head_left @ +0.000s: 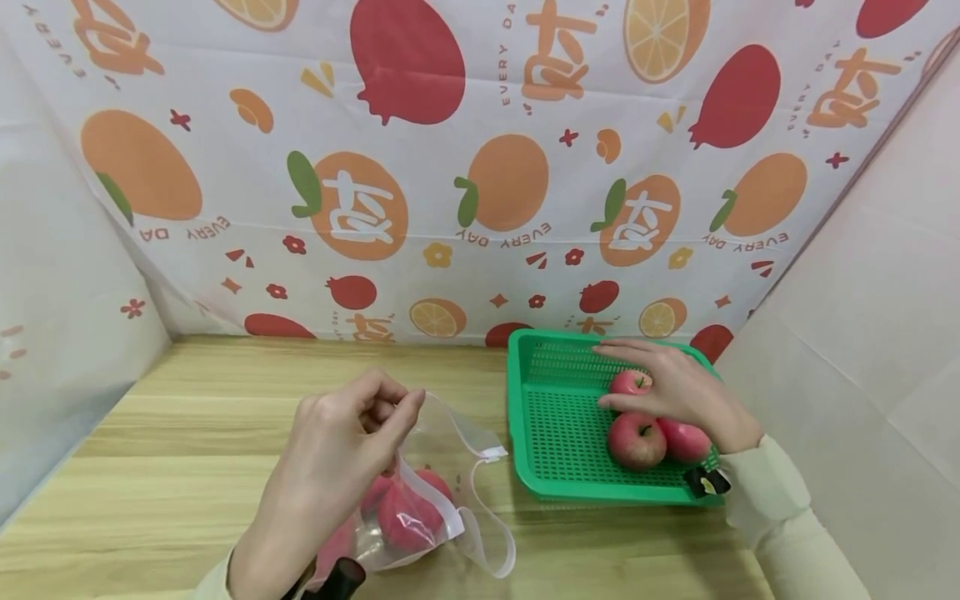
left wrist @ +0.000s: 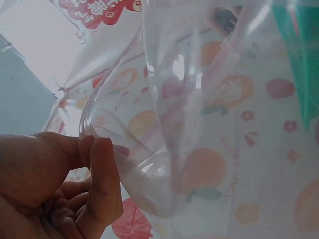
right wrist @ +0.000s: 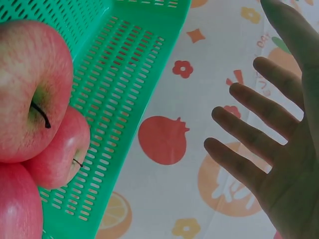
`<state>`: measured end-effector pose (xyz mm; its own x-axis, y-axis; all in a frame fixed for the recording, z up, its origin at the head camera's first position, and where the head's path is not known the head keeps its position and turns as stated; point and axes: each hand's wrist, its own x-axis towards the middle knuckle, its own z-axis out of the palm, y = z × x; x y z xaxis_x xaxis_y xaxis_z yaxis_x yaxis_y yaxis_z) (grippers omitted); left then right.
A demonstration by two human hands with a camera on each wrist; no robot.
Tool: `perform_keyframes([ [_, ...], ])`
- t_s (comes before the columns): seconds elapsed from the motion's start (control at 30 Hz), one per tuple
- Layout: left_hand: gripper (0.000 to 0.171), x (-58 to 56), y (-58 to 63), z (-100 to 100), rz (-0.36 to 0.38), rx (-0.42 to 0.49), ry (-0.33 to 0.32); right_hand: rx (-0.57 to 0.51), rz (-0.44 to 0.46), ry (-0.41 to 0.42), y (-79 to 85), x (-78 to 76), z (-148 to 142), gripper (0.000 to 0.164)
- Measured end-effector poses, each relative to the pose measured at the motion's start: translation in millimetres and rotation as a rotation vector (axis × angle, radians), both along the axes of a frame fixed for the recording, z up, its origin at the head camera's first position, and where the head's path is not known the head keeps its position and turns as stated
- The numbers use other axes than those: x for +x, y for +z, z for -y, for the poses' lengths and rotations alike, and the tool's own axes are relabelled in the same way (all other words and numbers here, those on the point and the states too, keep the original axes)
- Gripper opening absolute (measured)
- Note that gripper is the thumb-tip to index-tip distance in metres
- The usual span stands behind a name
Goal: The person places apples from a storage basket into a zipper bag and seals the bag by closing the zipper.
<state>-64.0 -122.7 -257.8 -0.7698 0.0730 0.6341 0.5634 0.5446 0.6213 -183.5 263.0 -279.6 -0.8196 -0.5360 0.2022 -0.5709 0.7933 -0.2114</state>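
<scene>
My left hand point(head_left: 330, 450) pinches the rim of a clear plastic bag point(head_left: 375, 546) with a white edge strip, between thumb and index finger. Several red fruits point(head_left: 408, 512) lie inside, partly hidden by the hand. In the left wrist view the thin bag point(left wrist: 169, 149) hangs spread out from the fingertips. Over the green basket point(head_left: 555, 429) is my right hand point(head_left: 675, 387), its fingers spread and holding nothing. Beneath and beside it sit three apples: a front one point(head_left: 636, 442), a right one point(head_left: 684, 440) and a rear one point(head_left: 628, 382) partly covered by the hand.
The wooden table point(head_left: 187, 442) carries the bag and the basket. Behind stands a fruit-printed cloth backdrop point(head_left: 427, 283), close to the basket's rear rim. A pale side panel point(head_left: 862, 333) rises at the right.
</scene>
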Motion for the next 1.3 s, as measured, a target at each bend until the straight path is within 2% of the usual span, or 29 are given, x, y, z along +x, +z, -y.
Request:
perform_keyframes([
  [0.27,0.018,0.5,2.3,-1,0.017,0.000,-0.001,0.028,0.028,0.021,-3.4,-20.5,-8,0.070],
  [0.5,0.018,1.4,3.5,-2,0.010,-0.003,0.008,0.041,0.096,-0.001,-6.2,-36.9,-15,0.070],
  [0.8,0.017,1.8,4.1,-2,0.022,-0.014,0.015,0.077,0.160,-0.039,-14.4,-54.2,-25,0.061],
  [1.07,0.017,0.9,3.1,-3,0.030,-0.010,0.000,0.133,0.231,-0.076,-22.2,-64.5,-32,0.061],
  [1.3,0.017,1.3,0.9,-3,0.031,-0.014,0.000,0.169,0.330,-0.125,-28.3,-70.5,-35,0.063],
])
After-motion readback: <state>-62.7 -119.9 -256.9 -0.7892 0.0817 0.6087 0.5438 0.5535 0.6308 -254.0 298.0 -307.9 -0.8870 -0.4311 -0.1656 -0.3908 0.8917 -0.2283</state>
